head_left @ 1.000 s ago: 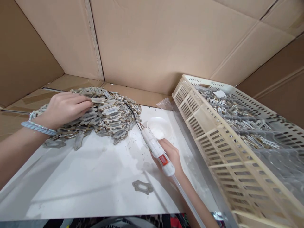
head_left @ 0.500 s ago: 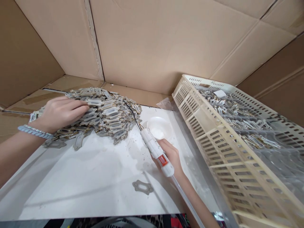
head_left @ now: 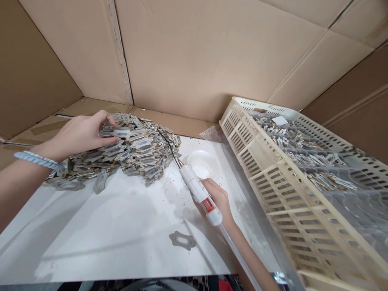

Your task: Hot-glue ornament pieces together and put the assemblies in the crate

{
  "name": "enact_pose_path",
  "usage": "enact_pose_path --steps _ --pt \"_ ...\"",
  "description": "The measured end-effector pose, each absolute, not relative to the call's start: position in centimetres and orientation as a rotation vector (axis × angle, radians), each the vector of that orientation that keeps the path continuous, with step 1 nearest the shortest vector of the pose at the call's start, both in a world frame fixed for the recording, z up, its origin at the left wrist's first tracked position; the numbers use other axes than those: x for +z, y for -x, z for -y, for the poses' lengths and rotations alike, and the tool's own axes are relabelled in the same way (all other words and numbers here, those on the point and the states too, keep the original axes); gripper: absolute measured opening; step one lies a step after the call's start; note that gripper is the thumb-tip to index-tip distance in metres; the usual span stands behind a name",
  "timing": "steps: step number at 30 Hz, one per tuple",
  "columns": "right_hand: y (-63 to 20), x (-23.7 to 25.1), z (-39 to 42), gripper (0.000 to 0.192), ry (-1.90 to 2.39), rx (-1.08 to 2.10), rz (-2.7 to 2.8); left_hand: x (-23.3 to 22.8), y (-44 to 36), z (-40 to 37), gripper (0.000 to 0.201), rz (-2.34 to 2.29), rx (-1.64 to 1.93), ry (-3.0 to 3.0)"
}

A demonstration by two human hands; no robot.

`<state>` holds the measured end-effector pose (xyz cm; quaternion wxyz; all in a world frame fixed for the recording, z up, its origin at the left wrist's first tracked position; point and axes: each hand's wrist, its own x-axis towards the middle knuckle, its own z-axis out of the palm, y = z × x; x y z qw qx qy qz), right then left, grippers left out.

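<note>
My left hand (head_left: 79, 135) is lifted just above a heap of flat grey-and-tan plates (head_left: 138, 151) at the back left, pinching one plate (head_left: 119, 132) between thumb and fingers. A blue bracelet (head_left: 38, 160) circles that wrist. My right hand (head_left: 218, 199) grips a white glue gun (head_left: 200, 192) with a red switch, its thin nozzle pointing up-left toward the heap's right edge. A clear glue stick (head_left: 236, 251) trails from the gun's rear. A single plate (head_left: 182, 240) lies alone on the white work board (head_left: 121, 226).
A small white dish (head_left: 202, 163) sits beside the gun's tip. A cream slotted plastic crate (head_left: 273, 173) holding several metal clips (head_left: 303, 149) fills the right side. Cardboard walls (head_left: 188, 56) enclose the back and sides. A crumpled plastic scrap (head_left: 210, 132) lies behind the dish.
My left hand has risen from flat on the heap and now pinches one plate lifted off the pile. The right hand and glue gun have barely moved.
</note>
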<state>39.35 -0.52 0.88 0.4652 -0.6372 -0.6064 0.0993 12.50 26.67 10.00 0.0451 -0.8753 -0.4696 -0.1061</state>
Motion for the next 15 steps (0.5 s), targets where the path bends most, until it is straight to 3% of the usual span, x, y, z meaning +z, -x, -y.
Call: enact_pose_path --steps 4,10,13,15 --pt "-39.4 1.4 0.5 0.011 1.551 0.229 1.526 10.2 -13.2 -26.6 0.041 1.439 -0.276 2.692" --pt "-39.3 2.3 0.7 0.02 1.533 0.255 1.488 10.4 -13.5 -24.7 0.044 1.321 -0.494 2.633" --pt "-39.0 2.7 0.8 0.021 1.524 0.32 1.404 11.1 -14.0 -21.8 0.052 1.155 -0.659 2.614" --pt "-38.9 3.1 0.9 0.023 1.531 0.394 1.323 11.4 -14.6 -19.4 0.041 0.858 -0.863 2.602"
